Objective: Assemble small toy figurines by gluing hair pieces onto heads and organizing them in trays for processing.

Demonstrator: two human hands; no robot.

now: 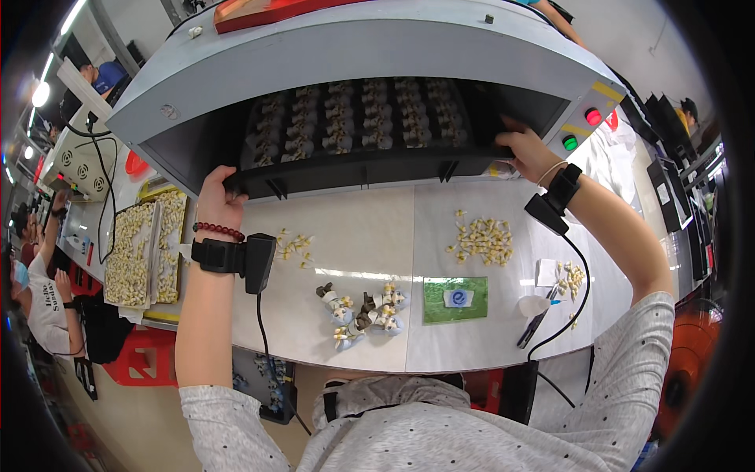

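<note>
A black tray [322,181] holding several rows of small pale-and-brown figures [338,122] is partly inside the wide opening of a grey box-shaped machine [354,51]. My left hand [218,203] is closed round the tray's left front corner. At the other end, my right hand [528,151] grips the right front corner, its fingers partly lost in the dark of the opening. Below the tray on the table lie a small group of blue-and-white figurines [366,315] and a pile of little yellow-and-white parts [484,240].
A green mat [454,300] lies near the table's front edge, beside a black pen-like tool [535,326] and more small parts [572,277]. Trays full of yellowish parts [132,252] stand at left. Red [592,116] and green [569,142] lights mark the machine's right side. Other people work at left.
</note>
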